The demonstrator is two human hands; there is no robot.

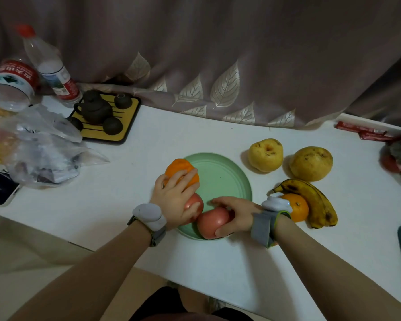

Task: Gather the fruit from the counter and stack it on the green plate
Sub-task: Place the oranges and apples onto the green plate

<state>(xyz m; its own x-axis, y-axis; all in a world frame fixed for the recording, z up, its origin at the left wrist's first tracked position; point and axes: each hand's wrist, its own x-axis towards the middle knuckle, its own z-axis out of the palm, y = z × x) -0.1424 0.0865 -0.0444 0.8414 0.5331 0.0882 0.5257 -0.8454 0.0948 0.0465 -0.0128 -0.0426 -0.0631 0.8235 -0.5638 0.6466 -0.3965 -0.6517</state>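
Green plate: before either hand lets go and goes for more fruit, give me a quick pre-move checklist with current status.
1. Left hand covers the orange and a red apple: ok.
2. Right hand grips the second red apple: ok.
3. Apples fully seated on the green plate: cannot tell.
4. Bare plate room at the far side: ok.
5. All fruit gathered: not ok; two pears, banana and second orange sit on the counter.

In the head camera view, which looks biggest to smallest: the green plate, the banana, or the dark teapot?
1. Round pale green plate
2. Spotted yellow banana
3. Small dark brown clay teapot, though it sits farther from the camera, so its true size is unsure.
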